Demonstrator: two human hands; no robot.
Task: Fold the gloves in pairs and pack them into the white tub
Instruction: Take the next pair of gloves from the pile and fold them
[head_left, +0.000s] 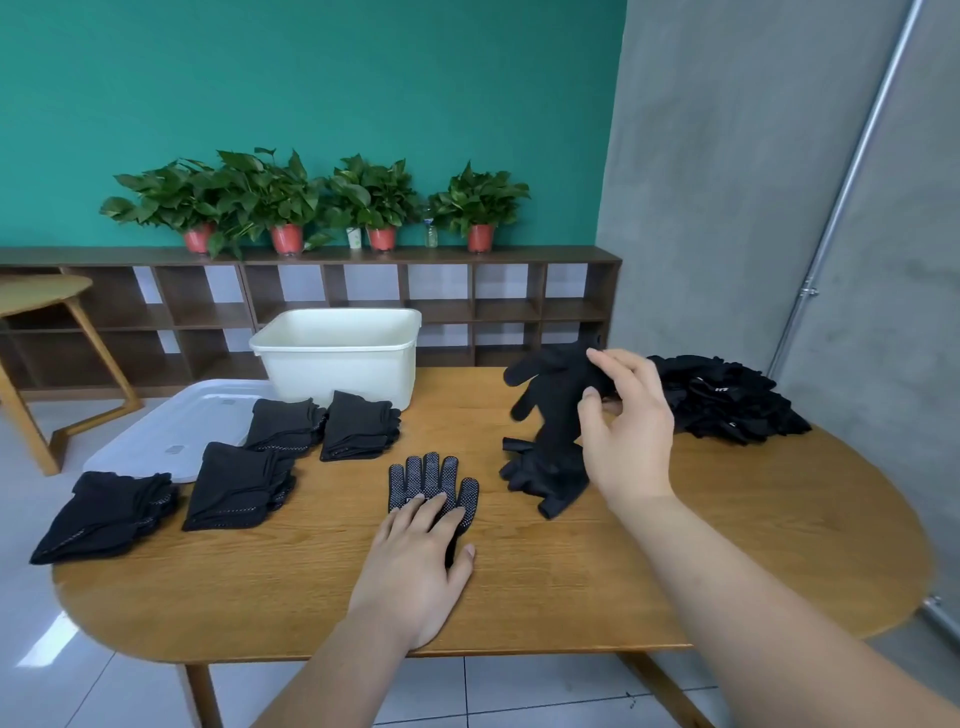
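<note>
Right hand (626, 423) is up above the surface (571, 582), thumb and fingertips pinching a lifted glove (553, 395), whose limp fingers flop out to the left. Left hand (415, 561) is down flat with its fingers straight, gripping nothing and just pressing on the cuff end of a dotted glove (431, 480). That glove lies grip-dots up with its fingers pointing away.

This looks like the pairing step. The lifted glove should come down squarely on the dotted one, fingers over fingers and cuff over cuff. The flat hand should pin its glove until the two meet, so nothing skews. Then smooth the pair and fold it across the middle.

Moving outward, a small heap (545, 480) of black gloves lies right under the raised one. A bigger loose pile (727, 400) sits further right. Over on the left are four folded stacks (236, 488), near a white lid (192, 421). The white tub (340, 358) stands at the far edge, well apart from both hands, and its bottom is out of sight from here.
</note>
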